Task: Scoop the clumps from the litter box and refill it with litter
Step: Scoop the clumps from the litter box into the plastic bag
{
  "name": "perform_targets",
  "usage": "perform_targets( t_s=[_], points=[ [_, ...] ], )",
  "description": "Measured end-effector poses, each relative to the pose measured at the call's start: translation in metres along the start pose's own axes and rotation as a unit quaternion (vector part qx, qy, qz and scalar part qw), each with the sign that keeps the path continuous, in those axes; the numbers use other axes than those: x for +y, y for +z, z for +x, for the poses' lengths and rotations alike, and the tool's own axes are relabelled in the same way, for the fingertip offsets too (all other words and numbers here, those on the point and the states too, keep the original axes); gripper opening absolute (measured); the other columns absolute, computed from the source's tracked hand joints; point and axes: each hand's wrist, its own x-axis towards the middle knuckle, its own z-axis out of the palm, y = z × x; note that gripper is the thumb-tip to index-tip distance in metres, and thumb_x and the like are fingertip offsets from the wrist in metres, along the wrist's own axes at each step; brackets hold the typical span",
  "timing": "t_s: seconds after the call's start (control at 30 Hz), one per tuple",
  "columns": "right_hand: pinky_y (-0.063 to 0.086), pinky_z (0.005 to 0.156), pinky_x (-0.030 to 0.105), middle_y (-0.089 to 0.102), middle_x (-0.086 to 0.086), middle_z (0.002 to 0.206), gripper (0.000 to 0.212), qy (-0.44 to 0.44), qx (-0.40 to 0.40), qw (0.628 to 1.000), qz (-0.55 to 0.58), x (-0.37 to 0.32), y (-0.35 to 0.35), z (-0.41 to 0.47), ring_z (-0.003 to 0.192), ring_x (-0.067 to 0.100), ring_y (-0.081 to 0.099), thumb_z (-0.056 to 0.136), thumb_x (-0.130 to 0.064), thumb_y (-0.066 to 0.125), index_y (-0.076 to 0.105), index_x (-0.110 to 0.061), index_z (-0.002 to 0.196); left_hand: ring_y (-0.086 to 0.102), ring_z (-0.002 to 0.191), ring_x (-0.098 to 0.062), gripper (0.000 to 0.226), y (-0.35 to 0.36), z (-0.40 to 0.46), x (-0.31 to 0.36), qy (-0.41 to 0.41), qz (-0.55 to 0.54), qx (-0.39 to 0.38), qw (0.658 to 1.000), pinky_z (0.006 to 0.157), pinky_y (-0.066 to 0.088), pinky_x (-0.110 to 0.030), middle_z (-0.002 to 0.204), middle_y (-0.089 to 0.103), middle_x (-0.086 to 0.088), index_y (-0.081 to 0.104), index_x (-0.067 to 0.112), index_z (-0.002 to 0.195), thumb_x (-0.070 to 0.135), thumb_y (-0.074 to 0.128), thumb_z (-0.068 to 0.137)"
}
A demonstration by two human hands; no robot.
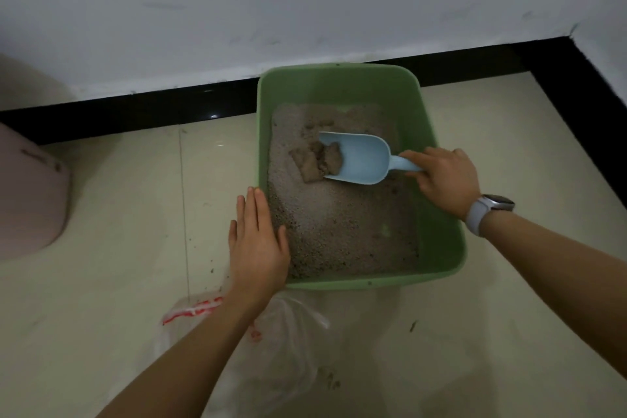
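Observation:
A green litter box (437, 180) stands on the tiled floor against the wall, partly filled with grey litter (342, 231). Brownish clumps (315, 161) lie in the litter near the middle left. My right hand (441, 178) grips the handle of a light blue scoop (359, 159), whose mouth lies against the clumps with one clump inside it. My left hand (258, 241) rests flat with straight fingers on the box's left rim.
A clear plastic bag (291, 349) with red print lies on the floor just in front of the box, with a few bits inside. A pink container (30, 193) sits at the far left. Black skirting runs along the white wall. Litter grains dot the floor.

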Motion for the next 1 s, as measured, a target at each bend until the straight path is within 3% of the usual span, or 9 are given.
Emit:
perform_targets(
  t_s=[0.1, 0.27, 0.47, 0.67, 0.87, 1.0],
  points=[
    [0.04, 0.076, 0.037, 0.065, 0.012, 0.093, 0.033, 0.014, -0.051, 0.997, 0.049, -0.017, 0.012, 0.01, 0.092, 0.033, 0.061, 0.087, -0.022, 0.056, 0.06, -0.025, 0.12, -0.003, 0.144, -0.022, 0.065, -0.001, -0.001, 0.001, -0.003, 0.001, -0.001, 1.0, 0.116, 0.014, -0.043, 0.156, 0.0, -0.008, -0.003, 0.009, 0.146, 0.028, 0.035, 0.097],
    [0.041, 0.068, 0.037, 0.065, 0.012, 0.08, 0.031, -0.042, 0.005, 0.998, 0.056, -0.005, 0.002, 0.012, 0.079, 0.035, 0.063, 0.082, -0.019, 0.06, 0.065, -0.022, 0.113, -0.005, 0.144, -0.02, 0.066, 0.0, 0.001, 0.001, -0.003, 0.0, 0.001, 1.0, 0.117, 0.012, -0.041, 0.156, -0.003, -0.006, -0.005, 0.011, 0.146, 0.029, 0.034, 0.097],
    [0.038, 0.068, 0.029, 0.067, 0.01, 0.1, 0.029, -0.059, -0.114, 0.99, 0.051, -0.031, -0.01, 0.051, 0.088, 0.028, 0.06, 0.091, -0.023, 0.053, 0.06, -0.023, 0.118, -0.006, 0.144, -0.019, 0.065, 0.001, -0.001, 0.001, -0.006, -0.003, 0.005, 1.0, 0.117, 0.012, -0.039, 0.157, -0.004, -0.005, -0.005, 0.011, 0.146, 0.029, 0.033, 0.097],
    [0.031, 0.07, 0.031, 0.067, 0.011, 0.092, 0.034, -0.101, -0.062, 0.991, 0.059, -0.021, -0.014, 0.031, 0.087, 0.032, 0.061, 0.086, -0.021, 0.061, 0.061, -0.023, 0.119, 0.001, 0.144, -0.021, 0.062, 0.002, 0.0, -0.001, 0.01, -0.024, 0.02, 0.999, 0.116, 0.015, -0.039, 0.156, 0.003, -0.007, 0.0, 0.011, 0.147, 0.026, 0.035, 0.097],
    [0.039, 0.07, 0.03, 0.066, 0.005, 0.096, 0.033, -0.106, -0.123, 0.984, 0.076, -0.042, -0.009, 0.039, 0.086, 0.025, 0.059, 0.088, -0.025, 0.057, 0.059, -0.028, 0.121, 0.009, 0.143, -0.022, 0.063, 0.006, 0.001, -0.005, 0.02, -0.035, 0.036, 0.999, 0.114, 0.018, -0.04, 0.155, 0.012, -0.009, 0.007, 0.008, 0.146, 0.034, 0.026, 0.092],
    [0.042, 0.08, 0.032, 0.066, 0.004, 0.112, 0.036, -0.065, -0.168, 0.975, 0.129, -0.032, 0.002, 0.028, 0.099, 0.025, 0.06, 0.086, -0.023, 0.06, 0.058, -0.026, 0.122, 0.01, 0.143, -0.022, 0.069, 0.007, 0.0, -0.006, 0.026, -0.051, 0.045, 0.997, 0.114, 0.017, -0.039, 0.154, 0.015, -0.011, 0.009, 0.006, 0.146, 0.045, 0.016, 0.09]
  ],
)
